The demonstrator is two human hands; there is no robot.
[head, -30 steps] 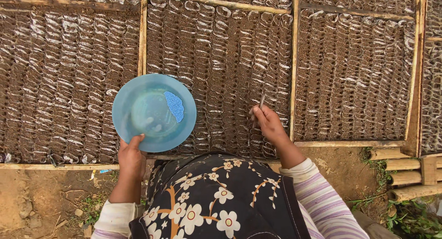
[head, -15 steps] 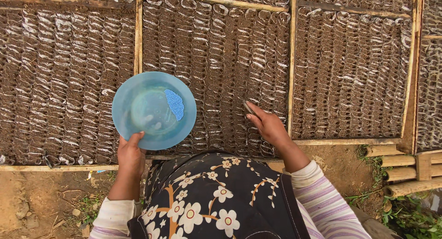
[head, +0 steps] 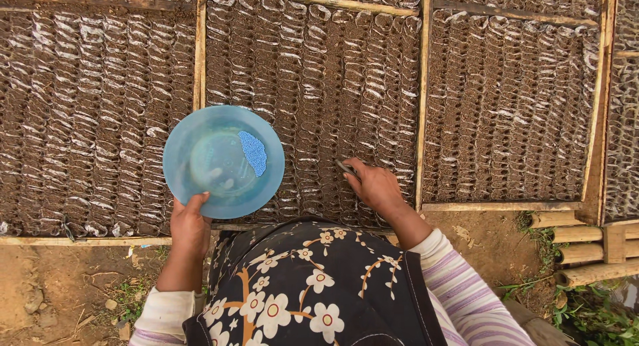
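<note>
Left hand [head: 190, 226] grips our blue plate [head: 200, 161] by its near rim, level so seeds [head: 253, 152] stay; right hand [head: 374, 186] pinches a small tool [head: 346, 167] over soil pots [head: 319, 119].

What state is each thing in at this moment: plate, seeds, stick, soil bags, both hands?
Plate: held level by its near rim.
Seeds: small blue heap on the plate's right side.
Stick: pinched, tip over the bags.
Bags: upright, soil-filled, packed in wooden frames.
Left hand: grips the plate.
Right hand: closed on the stick.
</note>
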